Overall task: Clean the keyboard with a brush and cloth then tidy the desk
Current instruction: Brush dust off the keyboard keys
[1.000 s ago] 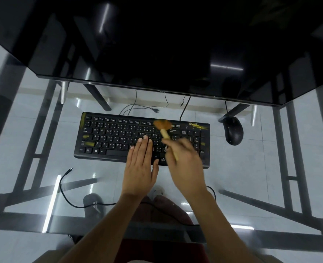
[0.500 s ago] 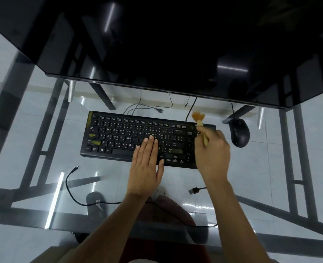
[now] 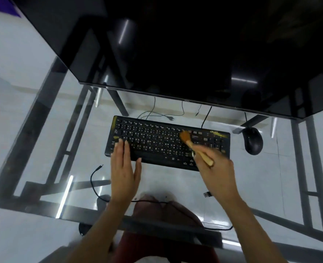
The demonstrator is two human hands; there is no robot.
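Brushing is the step in hand, and by my reading the task is at an early stage. The flat black keyboard with pale key legends (image 3: pixel 167 144) lies on the clear glass desk top (image 3: pixel 270 177), just in front of the big dark monitor (image 3: pixel 175 44) and well apart from the desk's near edge. The right hand (image 3: pixel 216 168) is closed around the pale wooden handle of a small brush with tawny bristles (image 3: pixel 193 146), fingers curled tight on the stick; the bristle tip sits over the keys right of centre, near the upper rows, though motion blur keeps me from saying whether it touches them. The left hand (image 3: pixel 123 168) lies flat, fingers straight and close together, thumb spread out, its fingertips (image 3: pixel 121 143) on the left keys, apparently steadying the board and gripping nothing.

Yellowish smears show at the keyboard's left end and top right corner, so cleaning looks unfinished. No cloth is visible anywhere, which suggests the wiping has not begun. Tidying also seems to remain: a loose black cable (image 3: pixel 96 183) curls across the glass near the left hand, a small dark USB plug (image 3: pixel 207 194) lies by the right wrist, and the black computer mouse (image 3: pixel 253 141) sits beside the keyboard's right end.
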